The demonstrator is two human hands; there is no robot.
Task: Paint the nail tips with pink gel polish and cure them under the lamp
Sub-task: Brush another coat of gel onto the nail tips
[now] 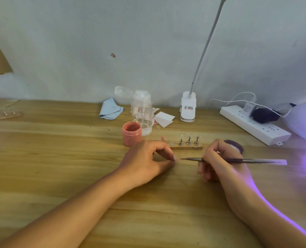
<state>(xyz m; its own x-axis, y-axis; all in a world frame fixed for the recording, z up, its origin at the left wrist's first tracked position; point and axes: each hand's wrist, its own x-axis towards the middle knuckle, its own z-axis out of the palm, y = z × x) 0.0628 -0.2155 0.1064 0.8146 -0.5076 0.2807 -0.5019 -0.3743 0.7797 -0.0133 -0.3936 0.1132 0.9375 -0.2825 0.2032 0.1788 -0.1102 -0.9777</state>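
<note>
The left hand (146,161) pinches what looks like a nail tip (175,159); the right hand (218,163) grips the brush (247,160), point just beside it. Best to brace both wrists and stroke thinly (the gel jar (132,134) sits close behind).
</note>
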